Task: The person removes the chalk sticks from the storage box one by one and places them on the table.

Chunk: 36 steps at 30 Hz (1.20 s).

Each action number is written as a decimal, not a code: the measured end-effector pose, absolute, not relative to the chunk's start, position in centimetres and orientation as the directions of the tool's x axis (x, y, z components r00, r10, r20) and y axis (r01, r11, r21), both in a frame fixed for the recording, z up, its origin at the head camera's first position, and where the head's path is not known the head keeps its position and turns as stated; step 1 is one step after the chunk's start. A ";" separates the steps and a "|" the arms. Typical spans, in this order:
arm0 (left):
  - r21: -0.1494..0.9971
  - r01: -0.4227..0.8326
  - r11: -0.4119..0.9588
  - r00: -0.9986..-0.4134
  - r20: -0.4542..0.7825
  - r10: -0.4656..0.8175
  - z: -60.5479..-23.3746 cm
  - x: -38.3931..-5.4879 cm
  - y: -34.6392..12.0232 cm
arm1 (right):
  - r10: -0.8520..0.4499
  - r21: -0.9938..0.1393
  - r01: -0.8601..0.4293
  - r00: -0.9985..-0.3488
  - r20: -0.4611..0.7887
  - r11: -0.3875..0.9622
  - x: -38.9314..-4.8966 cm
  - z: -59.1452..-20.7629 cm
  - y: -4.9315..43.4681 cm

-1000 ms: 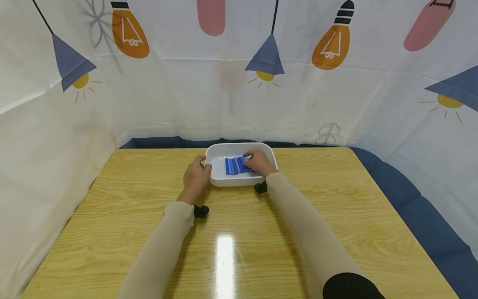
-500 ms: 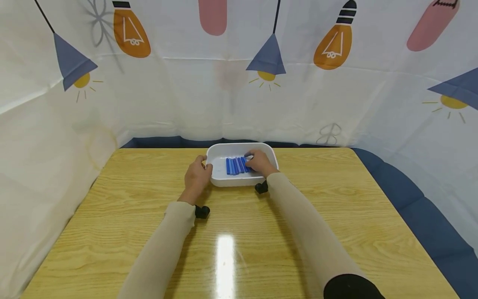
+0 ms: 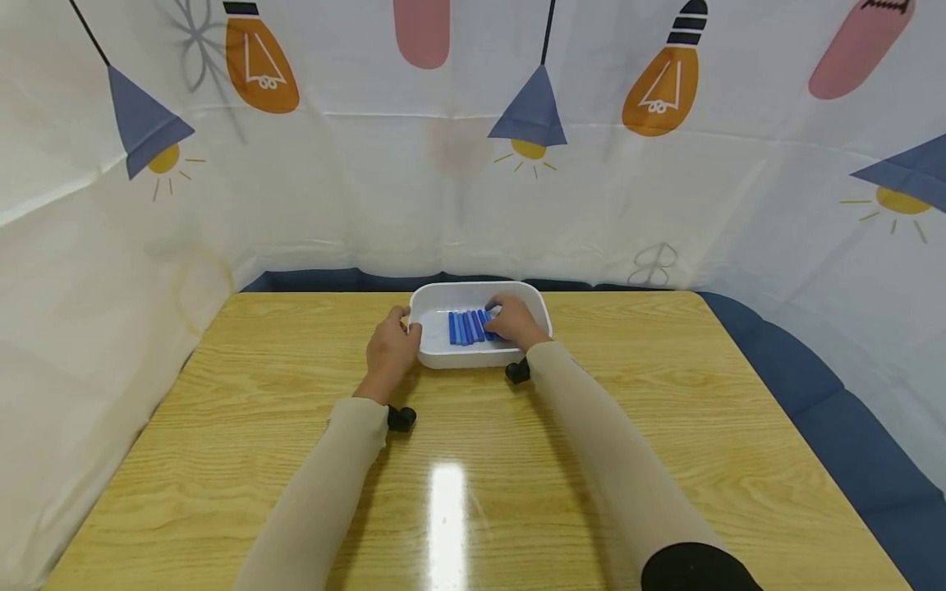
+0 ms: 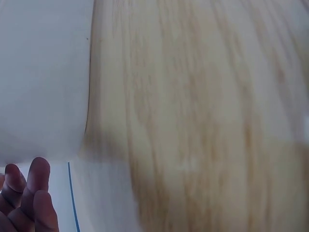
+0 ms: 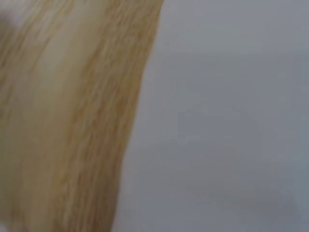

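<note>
By the right hand [image 3: 515, 320], the right end of a row of blue sticks [image 3: 464, 327] is touched with bent fingers; whether a stick is pinched cannot be told. By the left hand [image 3: 390, 346], the left end of the white tray [image 3: 473, 359] is touched from outside, its thumb and index finger held apart. The sticks are laid side by side on the tray floor, in darker and lighter blues. On each wrist a small black device [image 3: 402, 419] is worn beside a beige sleeve [image 3: 306, 497]. The tray is set near the far edge of the wood-grained bench [image 3: 296, 443], on which a bright reflection is seen. Behind, a white cloth [image 3: 369, 189] is hung, printed with blue lamps [image 3: 530, 111], orange bulbs [image 3: 663, 92] and pink shapes [image 3: 861, 49], the rightmost marked by a black zigzag
</note>
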<state>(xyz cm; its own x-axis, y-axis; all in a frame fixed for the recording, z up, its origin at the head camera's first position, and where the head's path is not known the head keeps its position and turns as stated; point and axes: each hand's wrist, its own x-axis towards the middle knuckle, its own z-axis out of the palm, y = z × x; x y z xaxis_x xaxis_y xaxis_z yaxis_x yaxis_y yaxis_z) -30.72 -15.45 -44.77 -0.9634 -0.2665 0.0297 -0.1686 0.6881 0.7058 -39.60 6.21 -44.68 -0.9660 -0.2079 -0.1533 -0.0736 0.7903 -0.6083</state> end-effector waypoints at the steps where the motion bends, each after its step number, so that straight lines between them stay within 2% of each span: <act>1: 0.708 -0.166 0.687 -0.963 0.033 -0.267 -44.8 -30.7 -15.4 | -0.207 -0.607 -0.073 -0.966 -0.155 0.792 -39.6 -44.7 6.2; 11: 0.720 -0.161 0.675 -0.962 0.038 -0.271 -45.1 -30.7 -15.3 | -0.199 -0.589 -0.065 -0.966 -0.165 0.806 -39.3 -44.5 6.3; 36: 0.711 -0.179 0.680 -0.957 0.034 -0.288 -44.8 -30.9 -15.1 | -0.136 -0.645 -0.020 -0.982 -0.130 0.764 -39.6 -44.9 6.6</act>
<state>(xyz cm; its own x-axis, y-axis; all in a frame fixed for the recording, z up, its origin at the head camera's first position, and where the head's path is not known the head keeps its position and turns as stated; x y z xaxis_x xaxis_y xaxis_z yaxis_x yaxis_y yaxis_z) -30.86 -15.14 -44.79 -0.9572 -0.2876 0.0339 -0.1793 0.6805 0.7105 -39.61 6.63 -44.91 -0.9822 -0.1355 -0.1303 -0.0199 0.7643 -0.6445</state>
